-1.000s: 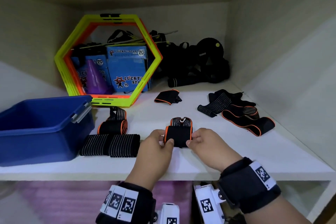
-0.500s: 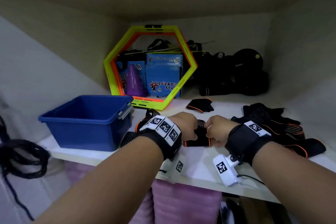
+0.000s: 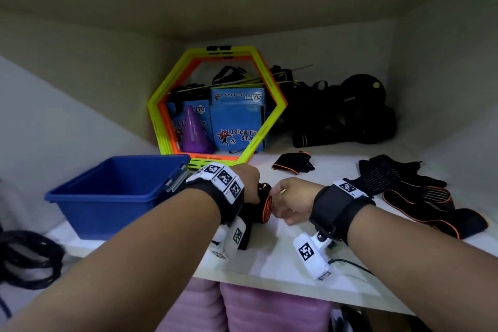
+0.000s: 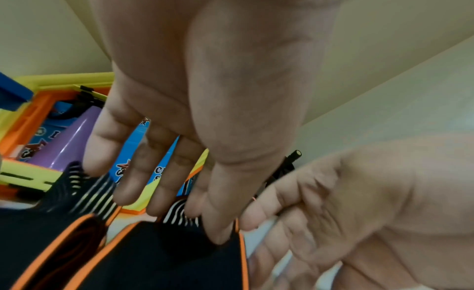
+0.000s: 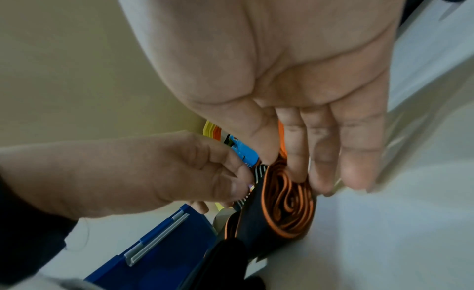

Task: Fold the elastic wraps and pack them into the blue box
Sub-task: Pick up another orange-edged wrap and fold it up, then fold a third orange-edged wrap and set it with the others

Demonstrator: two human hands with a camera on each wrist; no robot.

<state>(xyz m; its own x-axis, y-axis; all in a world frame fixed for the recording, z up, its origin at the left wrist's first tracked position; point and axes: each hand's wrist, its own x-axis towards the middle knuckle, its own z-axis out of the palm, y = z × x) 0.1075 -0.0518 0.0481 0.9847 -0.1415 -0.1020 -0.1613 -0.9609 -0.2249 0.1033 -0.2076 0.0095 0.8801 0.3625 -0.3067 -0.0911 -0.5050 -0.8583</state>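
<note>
A rolled black elastic wrap with orange edging sits between my two hands just above the white shelf. My left hand pinches its left side, thumb on the black cloth. My right hand holds the roll's spiral orange end with thumb and fingers. The blue box stands open at the left, close to my left wrist. A second rolled wrap lies beside the one I hold. Loose wraps lie in a heap at the right.
A small folded wrap lies behind my hands. A yellow and orange hexagon ring leans on the back wall, with blue cartons and a purple cone behind it. Black gear fills the back right corner. Walls close in on both sides.
The wrap lay flat on the shelf under both hands; now it is lifted and turned so its spiral end shows. My head has pulled back and to the left, showing both forearms.
</note>
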